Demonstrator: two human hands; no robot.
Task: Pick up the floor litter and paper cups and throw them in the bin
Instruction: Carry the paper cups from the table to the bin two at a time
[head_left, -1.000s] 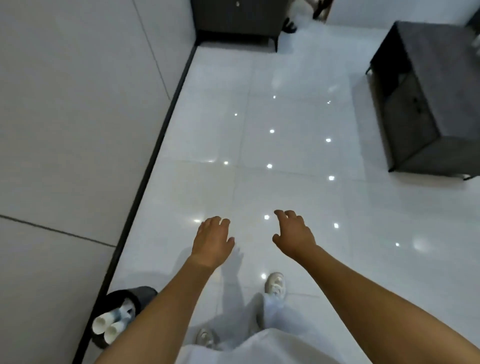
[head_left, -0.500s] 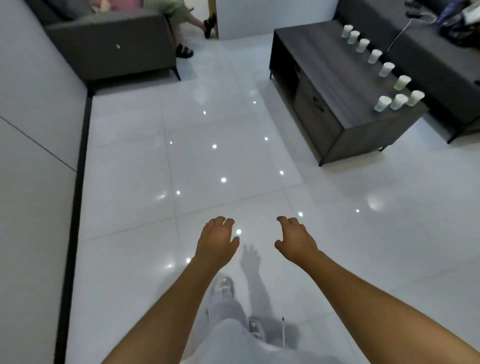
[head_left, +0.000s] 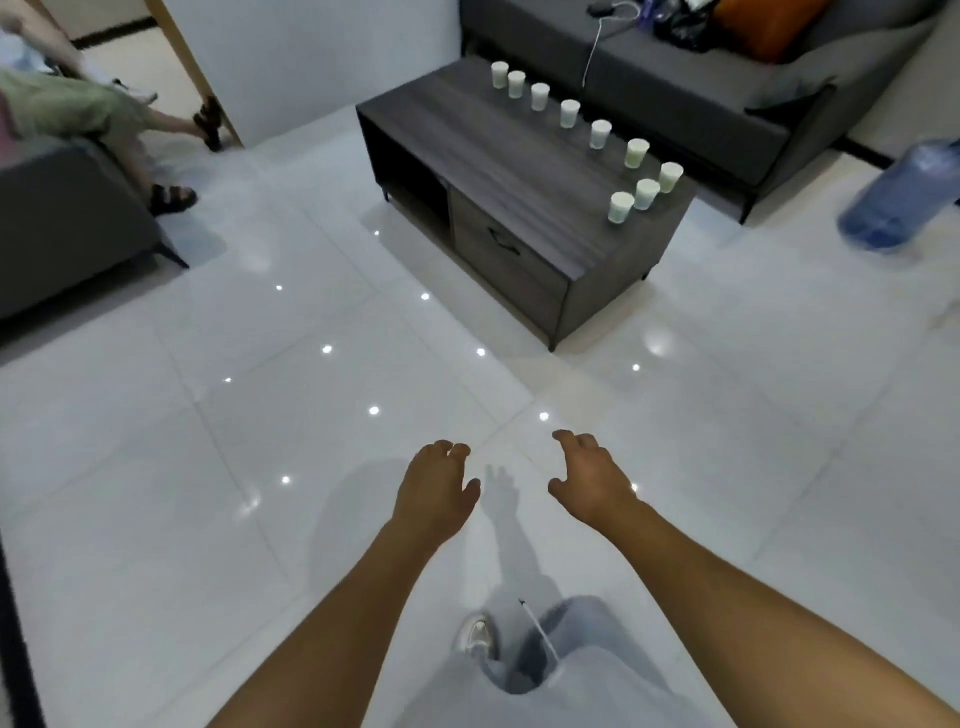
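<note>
Several white paper cups stand in a line along the far edge of a dark wooden coffee table, ahead and to the right. My left hand and my right hand are stretched out in front of me over the white tiled floor, palms down, fingers loosely apart, holding nothing. Both hands are well short of the table. No bin is in view.
A grey sofa with bags and an orange cushion runs behind the table. A blue water jug stands at the right. At the left a seated person's legs rest by another grey sofa. My feet show below.
The view has swung right, away from the wall and the black bin with cups. The coffee table and cups have come closer and toward the centre. My hands stay out in front, empty.
</note>
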